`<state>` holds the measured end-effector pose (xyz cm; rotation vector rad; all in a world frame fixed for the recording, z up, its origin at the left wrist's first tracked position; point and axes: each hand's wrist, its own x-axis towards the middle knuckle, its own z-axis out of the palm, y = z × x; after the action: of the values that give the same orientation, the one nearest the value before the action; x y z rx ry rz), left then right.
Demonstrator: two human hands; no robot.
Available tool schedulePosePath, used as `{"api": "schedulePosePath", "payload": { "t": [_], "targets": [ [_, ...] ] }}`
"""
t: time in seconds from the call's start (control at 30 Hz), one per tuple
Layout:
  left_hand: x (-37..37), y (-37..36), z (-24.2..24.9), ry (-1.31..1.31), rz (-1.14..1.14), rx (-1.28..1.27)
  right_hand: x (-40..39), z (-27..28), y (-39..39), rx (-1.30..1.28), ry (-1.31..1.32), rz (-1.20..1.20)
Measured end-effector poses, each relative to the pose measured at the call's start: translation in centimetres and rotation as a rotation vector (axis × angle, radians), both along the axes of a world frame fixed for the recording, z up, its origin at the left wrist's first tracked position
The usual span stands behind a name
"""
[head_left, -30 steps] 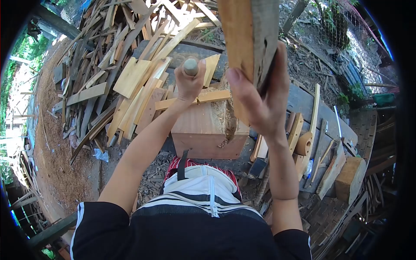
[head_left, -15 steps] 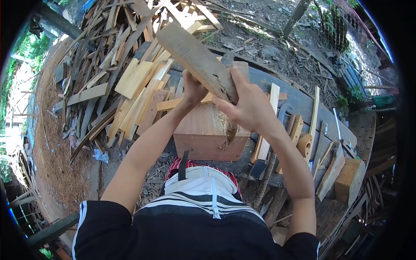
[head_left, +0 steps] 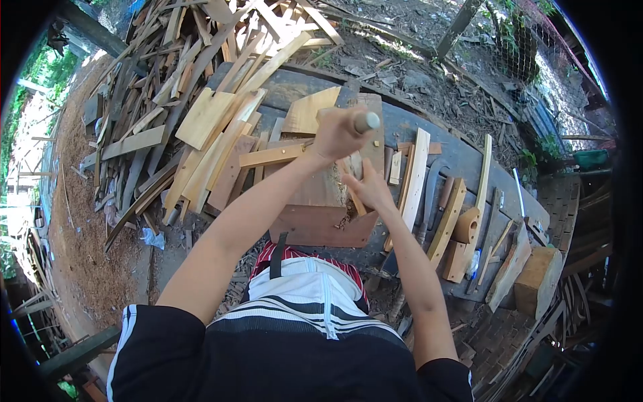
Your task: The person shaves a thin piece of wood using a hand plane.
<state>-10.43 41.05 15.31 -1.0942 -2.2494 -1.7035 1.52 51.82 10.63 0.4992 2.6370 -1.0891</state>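
My left hand is closed around a round wooden handle, its pale end pointing up toward me. Whatever is at the handle's other end is hidden behind the hand. Just below it, my right hand grips a narrow piece of wood, partly covered by the fingers. Both hands are over a reddish-brown wooden block in front of my lap. Crumbly wood bits lie on the block's near edge.
Boards and a scrap-wood pile lie left. On the dark bench at right are a pale strip, a drilled wooden piece and a thick block. Sawdust covers the ground at far left.
The large weathered plank raised toward me between both hands is no longer seen in that position. My left hand has moved right, showing the handle's end; my right hand has come down.
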Motion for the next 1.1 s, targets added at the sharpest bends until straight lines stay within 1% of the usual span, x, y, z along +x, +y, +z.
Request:
{"api": "schedulePosePath", "payload": {
  "t": [0.03, 0.07, 0.1, 0.13, 0.17, 0.2, 0.27, 0.3, 0.33, 0.4, 0.43, 0.5, 0.53, 0.6, 0.63, 0.8, 0.87, 0.97, 1.1],
  "targets": [
    [0.5, 0.7, -0.9, 0.002, -0.007, 0.000, 0.2, -0.2, -0.4, 0.079, -0.086, 0.008],
    [1.3, 1.4, -1.8, 0.094, -0.078, -0.155, 0.3, -0.4, -0.6, 0.079, -0.086, -0.004],
    [2.1, 1.9, -2.7, 0.189, -0.149, -0.309, 0.5, -0.7, -0.6, 0.153, -0.148, 0.059],
    [3.0, 2.0, -3.2, 0.195, -0.162, -0.308, 0.6, -1.3, -0.5, 0.225, -0.209, 0.121],
    [3.9, 1.9, -3.7, 0.218, -0.251, -0.366, 1.5, -3.1, -0.5, 0.089, 0.150, -0.027],
    [4.5, 1.9, -4.1, 0.241, -0.340, -0.425, 1.7, -4.4, -0.3, 0.089, 0.155, -0.040],
    [4.5, 1.4, -4.1, 0.281, -0.354, -0.451, 1.8, -5.9, -0.3, 0.084, 0.390, 0.000],
    [4.0, 0.9, -3.4, 0.275, -0.259, -0.313, 2.0, -5.1, -0.9, 0.120, 0.277, -0.061],
    [3.4, 0.3, -2.5, 0.264, -0.164, -0.178, 1.8, -3.7, -1.2, 0.116, 0.276, -0.072],
    [0.9, -1.1, -1.0, -0.048, 0.084, 0.064, 1.4, -1.8, -1.6, 0.153, 0.023, -0.028],
    [-2.0, -2.2, -1.2, 0.039, 0.271, 0.229, 1.5, -2.4, -1.5, 0.142, 0.079, -0.022],
    [-2.9, -4.3, 3.7, -0.465, 0.390, 0.562, 1.6, -2.3, -1.4, 0.128, 0.078, -0.017],
    [-3.3, -5.2, 4.7, -0.461, 0.403, 0.558, 1.6, -2.1, -1.4, 0.121, 0.070, -0.020],
    [-3.8, -6.7, 5.8, -0.426, 0.351, 0.683, 1.5, -1.8, -1.1, 0.114, 0.055, -0.013],
    [-3.3, -7.0, 5.9, -0.473, 0.319, 0.724, 1.5, -1.9, -1.3, 0.111, 0.036, -0.010],
    [-2.5, -6.2, 3.5, -0.492, 0.284, 0.665, 1.6, -1.8, -1.5, 0.139, 0.033, -0.014],
    [-2.4, -5.8, 2.3, -0.461, 0.305, 0.593, 1.6, -1.7, -1.6, 0.145, 0.029, -0.026],
    [-2.1, -6.1, 1.6, -0.477, 0.230, 0.562, 1.6, -1.8, -1.8, 0.153, 0.017, -0.044],
    [-1.8, -6.2, 1.3, -0.478, 0.222, 0.548, 1.6, -1.9, -1.8, 0.140, 0.012, -0.038]
  ]
}}
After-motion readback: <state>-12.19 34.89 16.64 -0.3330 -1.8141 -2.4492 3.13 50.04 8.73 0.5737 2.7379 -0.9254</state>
